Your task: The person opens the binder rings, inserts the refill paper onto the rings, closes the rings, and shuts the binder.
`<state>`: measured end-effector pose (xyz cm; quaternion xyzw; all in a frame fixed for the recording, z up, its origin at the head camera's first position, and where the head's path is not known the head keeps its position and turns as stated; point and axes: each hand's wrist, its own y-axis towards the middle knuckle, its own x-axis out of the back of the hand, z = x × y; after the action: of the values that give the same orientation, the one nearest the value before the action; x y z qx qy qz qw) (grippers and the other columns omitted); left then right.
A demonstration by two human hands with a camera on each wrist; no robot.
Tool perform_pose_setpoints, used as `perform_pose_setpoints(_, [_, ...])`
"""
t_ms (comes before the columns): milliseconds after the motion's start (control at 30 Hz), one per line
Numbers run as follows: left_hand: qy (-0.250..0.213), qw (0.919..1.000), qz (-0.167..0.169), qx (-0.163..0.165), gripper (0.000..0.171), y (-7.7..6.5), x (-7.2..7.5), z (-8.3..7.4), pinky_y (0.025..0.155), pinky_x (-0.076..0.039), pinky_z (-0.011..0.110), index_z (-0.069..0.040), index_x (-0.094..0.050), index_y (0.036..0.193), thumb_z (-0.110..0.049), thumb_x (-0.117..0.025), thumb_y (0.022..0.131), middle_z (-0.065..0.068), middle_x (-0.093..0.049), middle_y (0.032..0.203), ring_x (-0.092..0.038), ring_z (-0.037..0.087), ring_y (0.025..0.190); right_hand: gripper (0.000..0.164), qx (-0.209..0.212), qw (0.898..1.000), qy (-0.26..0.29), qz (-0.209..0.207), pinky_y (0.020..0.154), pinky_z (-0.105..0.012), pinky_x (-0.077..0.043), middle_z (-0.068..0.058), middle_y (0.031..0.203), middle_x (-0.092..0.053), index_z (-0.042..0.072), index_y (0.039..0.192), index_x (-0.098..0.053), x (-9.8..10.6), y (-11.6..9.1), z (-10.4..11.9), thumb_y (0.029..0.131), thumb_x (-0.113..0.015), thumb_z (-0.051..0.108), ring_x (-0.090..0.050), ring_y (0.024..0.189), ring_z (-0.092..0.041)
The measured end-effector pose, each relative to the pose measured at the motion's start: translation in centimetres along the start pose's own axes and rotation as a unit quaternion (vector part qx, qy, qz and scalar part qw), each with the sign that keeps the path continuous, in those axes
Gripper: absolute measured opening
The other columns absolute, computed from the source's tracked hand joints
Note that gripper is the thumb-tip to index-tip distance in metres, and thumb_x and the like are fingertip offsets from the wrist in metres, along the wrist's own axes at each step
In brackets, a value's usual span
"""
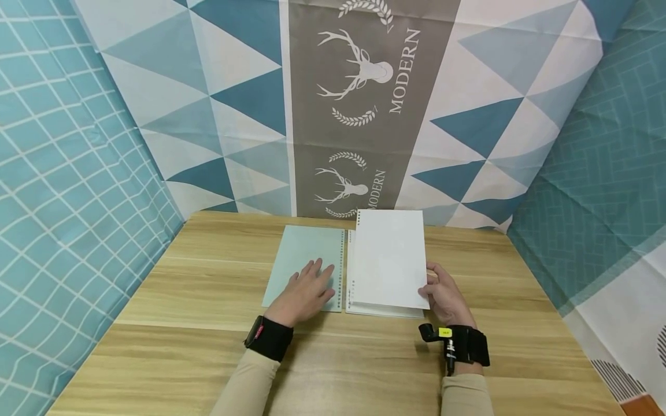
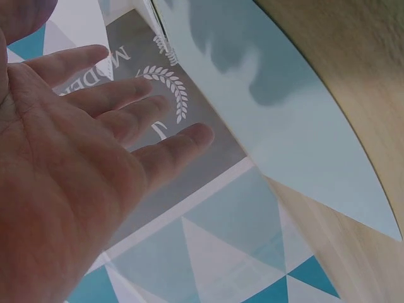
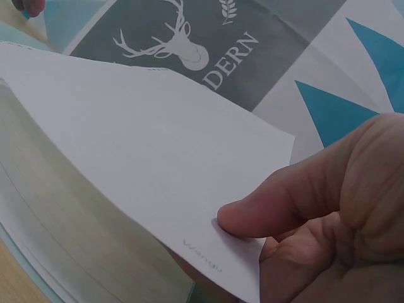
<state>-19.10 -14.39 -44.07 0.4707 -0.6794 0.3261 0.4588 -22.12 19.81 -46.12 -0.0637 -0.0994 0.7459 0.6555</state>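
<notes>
My right hand (image 1: 446, 296) pinches the right edge of a loose white sheet (image 1: 391, 260) with punched holes down its left side. The thumb lies on top, beside small printed lettering, in the right wrist view. Raised and bent, the sheet stands above a stack of paper (image 1: 387, 312). Left of that stack lies a pale green notebook cover (image 1: 296, 245), with a row of holes along its right edge. My left hand (image 1: 303, 293) hovers over this cover with fingers extended, holding nothing; its shadow falls on the cover in the left wrist view.
Everything lies on a wood-grain table (image 1: 208, 323). A patterned cloth (image 1: 250, 115) with deer heads and triangles hangs behind its far edge. Both wrists wear black straps, and a small cable unit (image 1: 450, 346) sits on the right one.
</notes>
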Motion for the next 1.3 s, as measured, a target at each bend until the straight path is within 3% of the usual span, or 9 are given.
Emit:
perform_pose_setpoints(167, [0.001, 1.0000, -0.003, -0.008, 0.056, 0.0, 0.0, -0.1, 0.116, -0.033, 0.067, -0.012, -0.041, 0.156, -0.036, -0.051, 0.107, 0.023, -0.030, 0.165, -0.030, 0.042, 0.153, 0.074, 0.002, 1.000, 0.006, 0.001, 0.077, -0.029, -0.059, 0.001, 0.107, -0.073, 0.007, 0.155, -0.026, -0.2, 0.0, 0.2, 0.088, -0.044, -0.018, -0.071, 0.092, -0.012])
perform_pose_setpoints(367, [-0.009, 0.9997, -0.007, -0.021, 0.056, 0.0, -0.1, -0.4, 0.117, -0.032, 0.067, -0.013, -0.039, 0.157, -0.043, -0.041, 0.109, 0.022, -0.029, 0.165, -0.029, 0.041, 0.154, 0.077, 0.011, 1.000, -0.006, 0.008, 0.078, -0.028, -0.058, -0.004, 0.116, -0.071, 0.010, 0.158, -0.024, -0.5, -0.1, 0.6, 0.088, -0.044, -0.017, -0.070, 0.092, -0.011])
perform_pose_setpoints(600, [-0.011, 0.9992, -0.001, -0.037, 0.055, 0.1, -0.2, -1.3, 0.116, -0.032, 0.068, -0.017, -0.039, 0.158, -0.041, -0.045, 0.108, 0.021, -0.030, 0.165, -0.029, 0.042, 0.153, 0.078, 0.012, 1.000, -0.027, 0.003, 0.080, -0.029, -0.058, -0.010, 0.122, -0.067, 0.009, 0.159, -0.023, -0.9, 0.1, 0.6, 0.087, -0.041, -0.017, -0.069, 0.095, -0.013])
perform_pose_setpoints(967, [0.028, 0.9978, -0.008, -0.059, 0.056, 0.2, -0.9, -1.7, 0.112, -0.039, 0.067, -0.015, -0.039, 0.157, -0.040, -0.048, 0.107, 0.023, -0.034, 0.163, -0.034, 0.041, 0.151, 0.078, 0.013, 1.000, -0.027, -0.006, 0.079, -0.028, -0.057, -0.017, 0.131, -0.062, 0.009, 0.158, -0.026, -1.1, 0.1, 0.8, 0.086, -0.041, -0.018, -0.068, 0.096, -0.013])
perform_pose_setpoints(1300, [0.034, 0.9978, 0.002, -0.057, 0.057, 0.3, -1.2, -2.0, 0.114, -0.037, 0.066, -0.017, -0.036, 0.159, -0.041, -0.046, 0.108, 0.020, -0.030, 0.165, -0.032, 0.039, 0.153, 0.078, 0.007, 1.000, -0.029, -0.006, 0.080, -0.028, -0.057, -0.025, 0.140, -0.056, 0.008, 0.159, -0.025, -1.6, 0.2, 0.9, 0.087, -0.042, -0.017, -0.066, 0.101, -0.015])
